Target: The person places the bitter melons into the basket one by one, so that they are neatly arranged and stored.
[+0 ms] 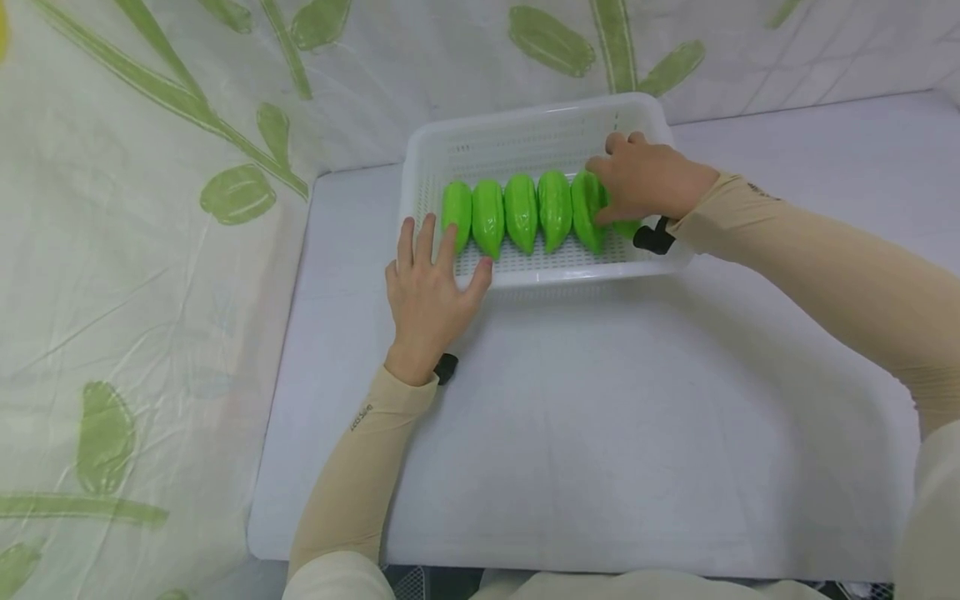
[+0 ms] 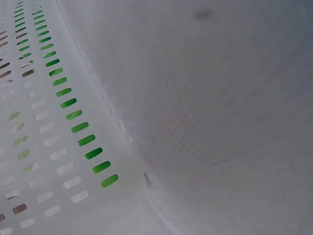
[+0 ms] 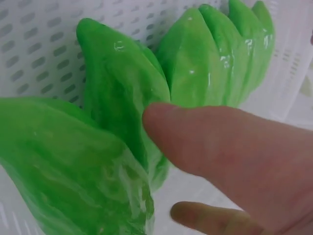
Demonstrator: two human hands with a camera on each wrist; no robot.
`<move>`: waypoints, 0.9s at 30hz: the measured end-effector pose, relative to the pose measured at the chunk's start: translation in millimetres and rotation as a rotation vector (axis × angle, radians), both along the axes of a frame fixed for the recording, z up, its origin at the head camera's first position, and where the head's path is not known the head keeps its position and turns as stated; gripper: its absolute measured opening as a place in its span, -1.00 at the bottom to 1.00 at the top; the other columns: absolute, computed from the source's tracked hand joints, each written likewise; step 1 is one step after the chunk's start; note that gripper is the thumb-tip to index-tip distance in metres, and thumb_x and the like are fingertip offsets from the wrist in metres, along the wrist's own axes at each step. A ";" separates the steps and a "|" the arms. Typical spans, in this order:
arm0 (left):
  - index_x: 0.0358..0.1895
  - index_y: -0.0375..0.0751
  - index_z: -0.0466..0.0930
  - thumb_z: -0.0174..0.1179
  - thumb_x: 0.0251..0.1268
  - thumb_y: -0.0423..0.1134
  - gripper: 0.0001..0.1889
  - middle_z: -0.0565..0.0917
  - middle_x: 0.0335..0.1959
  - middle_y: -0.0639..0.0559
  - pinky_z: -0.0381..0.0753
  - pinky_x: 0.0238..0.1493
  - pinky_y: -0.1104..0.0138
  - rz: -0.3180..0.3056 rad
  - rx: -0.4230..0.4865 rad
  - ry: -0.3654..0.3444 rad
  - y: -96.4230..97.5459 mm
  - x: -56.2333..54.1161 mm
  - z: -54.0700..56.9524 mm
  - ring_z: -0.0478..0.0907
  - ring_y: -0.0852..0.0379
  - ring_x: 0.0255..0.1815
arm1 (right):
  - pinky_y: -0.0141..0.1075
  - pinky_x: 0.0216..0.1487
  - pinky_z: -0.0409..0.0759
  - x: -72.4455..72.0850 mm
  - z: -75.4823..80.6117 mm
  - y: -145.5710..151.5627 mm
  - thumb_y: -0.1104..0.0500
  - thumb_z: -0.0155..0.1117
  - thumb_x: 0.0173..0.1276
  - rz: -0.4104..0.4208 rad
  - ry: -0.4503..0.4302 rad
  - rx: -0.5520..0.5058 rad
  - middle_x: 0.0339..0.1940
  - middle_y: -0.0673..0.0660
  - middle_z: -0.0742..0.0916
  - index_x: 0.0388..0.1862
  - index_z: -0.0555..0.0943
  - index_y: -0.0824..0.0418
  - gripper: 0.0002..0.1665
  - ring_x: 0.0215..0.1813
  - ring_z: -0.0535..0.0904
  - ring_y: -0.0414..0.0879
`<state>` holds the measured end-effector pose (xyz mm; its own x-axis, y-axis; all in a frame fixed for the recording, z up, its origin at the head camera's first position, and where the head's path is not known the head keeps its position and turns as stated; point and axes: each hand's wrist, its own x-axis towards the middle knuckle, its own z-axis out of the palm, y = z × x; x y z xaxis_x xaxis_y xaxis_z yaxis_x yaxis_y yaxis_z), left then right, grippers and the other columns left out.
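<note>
Several glossy green star fruits (image 1: 521,214), ribbed and pointed at one end, lie side by side in a white plastic basket (image 1: 525,125). My right hand (image 1: 645,179) is over the right end of the row. In the right wrist view its thumb (image 3: 186,132) lies against the edge of one star fruit (image 3: 117,88), with another fruit (image 3: 68,161) closer to the camera. My left hand (image 1: 427,296) reaches over the basket's front left rim with fingers spread, overlapping the leftmost star fruit (image 1: 457,204). The left wrist view shows the slotted basket wall (image 2: 54,117), green showing through.
The basket stands at the back of a table covered in white cloth (image 1: 600,433), close to a hanging sheet (image 1: 465,67) with a green leaf print. That sheet also runs along the left side. The table's front edge is beside the person's lap.
</note>
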<state>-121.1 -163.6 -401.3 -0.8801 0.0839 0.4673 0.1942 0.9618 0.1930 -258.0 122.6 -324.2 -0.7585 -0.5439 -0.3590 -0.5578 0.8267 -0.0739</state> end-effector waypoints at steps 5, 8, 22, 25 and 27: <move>0.36 -0.23 0.56 -0.10 0.44 0.33 -0.23 0.46 0.50 -0.27 0.54 0.05 -0.28 0.001 0.004 -0.001 -0.2 1.2 0.7 0.21 -0.31 0.61 | 0.24 0.00 0.58 0.8 -1.3 2.0 -0.03 0.35 0.40 0.015 0.017 -0.012 0.19 0.56 0.43 0.31 0.43 0.53 -0.24 0.06 0.36 0.38; 0.36 -0.23 0.56 -0.09 0.45 0.33 -0.24 0.46 0.49 -0.27 0.55 0.03 -0.27 0.001 0.001 0.004 -0.6 1.0 0.0 0.22 -0.31 0.61 | 0.23 -0.01 0.57 0.3 -2.7 2.9 0.01 0.34 0.40 0.015 0.019 -0.025 0.16 0.56 0.44 0.27 0.45 0.54 -0.28 0.04 0.36 0.37; 0.37 -0.23 0.56 -0.08 0.45 0.32 -0.25 0.46 0.49 -0.27 0.55 0.05 -0.27 -0.001 -0.001 0.008 -1.2 0.8 -0.4 0.22 -0.30 0.61 | 0.25 0.02 0.55 1.0 -8.5 2.2 0.15 0.30 0.37 -0.004 0.012 -0.042 0.15 0.59 0.42 0.34 0.41 0.56 -0.30 0.11 0.26 0.40; 0.37 -0.24 0.56 -0.08 0.46 0.31 -0.25 0.45 0.50 -0.27 0.55 0.04 -0.27 -0.005 -0.002 0.010 -1.5 0.8 -0.8 0.22 -0.31 0.61 | 0.23 0.04 0.50 0.5 -9.8 2.8 0.16 0.30 0.37 -0.005 0.006 -0.059 0.12 0.58 0.41 0.29 0.43 0.58 -0.34 0.08 0.24 0.39; 0.37 -0.24 0.55 -0.08 0.46 0.31 -0.25 0.45 0.50 -0.27 0.56 0.03 -0.26 -0.005 -0.005 0.014 -1.6 1.0 -0.8 0.22 -0.30 0.61 | 0.23 0.05 0.49 0.2 -10.2 3.1 0.16 0.30 0.38 -0.010 -0.005 -0.063 0.11 0.57 0.40 0.26 0.44 0.59 -0.36 0.07 0.25 0.37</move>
<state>-120.1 -165.2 -402.1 -0.8732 0.0901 0.4790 0.2011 0.9618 0.1856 -257.8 125.7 -334.4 -0.7620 -0.5583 -0.3281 -0.5493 0.8256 -0.1292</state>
